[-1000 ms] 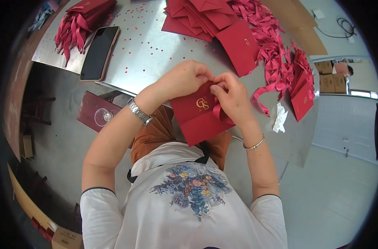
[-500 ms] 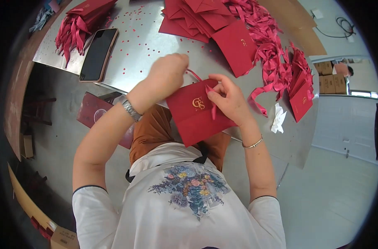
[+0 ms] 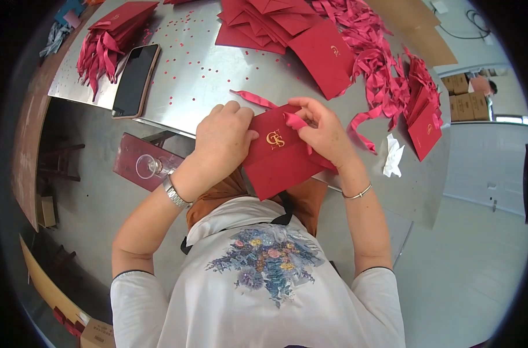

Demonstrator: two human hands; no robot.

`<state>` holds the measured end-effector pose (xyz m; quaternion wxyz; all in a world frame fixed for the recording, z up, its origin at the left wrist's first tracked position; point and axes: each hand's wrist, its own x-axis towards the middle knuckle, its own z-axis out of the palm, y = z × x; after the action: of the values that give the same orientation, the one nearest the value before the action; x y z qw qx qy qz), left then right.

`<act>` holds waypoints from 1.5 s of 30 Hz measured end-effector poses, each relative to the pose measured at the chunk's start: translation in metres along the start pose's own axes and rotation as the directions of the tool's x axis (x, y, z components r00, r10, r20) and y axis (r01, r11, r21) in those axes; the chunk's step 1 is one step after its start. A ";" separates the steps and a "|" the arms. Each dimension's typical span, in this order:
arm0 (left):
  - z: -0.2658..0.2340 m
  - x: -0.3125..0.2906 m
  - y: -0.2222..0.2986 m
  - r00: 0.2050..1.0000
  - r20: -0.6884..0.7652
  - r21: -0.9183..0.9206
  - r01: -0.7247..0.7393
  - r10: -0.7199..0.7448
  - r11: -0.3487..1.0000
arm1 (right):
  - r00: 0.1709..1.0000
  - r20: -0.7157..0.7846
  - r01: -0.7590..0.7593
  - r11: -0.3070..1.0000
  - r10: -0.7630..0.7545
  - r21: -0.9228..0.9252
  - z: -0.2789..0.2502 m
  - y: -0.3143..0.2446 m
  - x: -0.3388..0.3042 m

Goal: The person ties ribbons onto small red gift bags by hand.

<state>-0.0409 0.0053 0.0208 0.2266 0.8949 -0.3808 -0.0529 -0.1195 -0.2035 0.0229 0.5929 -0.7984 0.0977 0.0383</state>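
Observation:
A red paper gift bag (image 3: 284, 165), flat, with a gold emblem and a crease across it, is tilted above my lap at the table's edge. My left hand (image 3: 225, 134) is closed at its left edge, fingers curled and the thumb against the front. At the upper right corner my right hand (image 3: 326, 136) pinches a pink ribbon (image 3: 295, 120) that lies over the bag's front. Another length of ribbon (image 3: 253, 98) stretches from behind the bag's top edge toward the left, its end loose over the table. My left fingertips are partly hidden.
On the metal table (image 3: 183, 113) lie a pile of red bags (image 3: 264, 26), a heap of pink ribbons (image 3: 380, 75), ribboned bags at left (image 3: 116, 29) and right (image 3: 425, 130), a phone (image 3: 136, 81), a crumpled white tissue (image 3: 393, 155) and scattered red dots. A dark red stool (image 3: 130, 159) holds a clear cup.
My left hand has come down from above the bag to its left edge. The ribbon end it was near now lies loose. My right hand keeps its pinch.

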 end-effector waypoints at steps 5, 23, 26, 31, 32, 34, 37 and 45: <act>0.000 0.009 0.000 0.993 -0.106 -0.116 0.037 -0.049 0.993 | 0.987 0.052 -0.152 0.986 0.149 0.062 -0.035 -0.010 -0.026; 0.000 0.046 -0.025 0.992 0.036 -0.325 0.123 -0.118 0.938 | 0.902 -0.262 0.432 0.677 -0.344 0.596 -0.055 -0.001 -0.121; -0.007 0.046 -0.031 0.985 0.105 -0.382 0.170 -0.140 0.908 | 0.918 -0.277 0.391 0.771 -0.284 0.503 -0.038 -0.029 -0.115; -0.017 0.052 -0.027 0.965 0.222 -0.420 0.226 -0.142 0.879 | 0.867 -0.310 0.365 0.920 -0.391 -0.138 -0.022 -0.035 -0.092; -0.018 0.051 -0.028 0.959 0.235 -0.430 0.246 -0.155 0.869 | 0.794 -0.307 0.280 0.763 -0.525 -0.582 -0.010 -0.048 -0.080; -0.017 0.051 -0.033 0.947 0.273 -0.457 0.282 -0.169 0.843 | 0.698 -0.217 0.153 0.439 -0.682 -0.886 0.004 -0.059 -0.061; -0.018 0.049 -0.033 0.938 0.308 -0.484 0.300 -0.161 0.822 | 0.798 -0.204 0.391 0.745 -0.567 -0.541 0.030 -0.047 -0.045; -0.010 0.047 -0.034 0.986 0.165 -0.362 0.053 0.008 0.930 | 0.947 -0.307 0.087 0.995 -0.097 -0.046 0.076 0.007 -0.014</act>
<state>0.0176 -0.0034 0.0185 0.3565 0.8339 -0.3714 -0.1988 -0.1302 -0.1313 -0.0038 0.5585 -0.8077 0.1514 -0.1130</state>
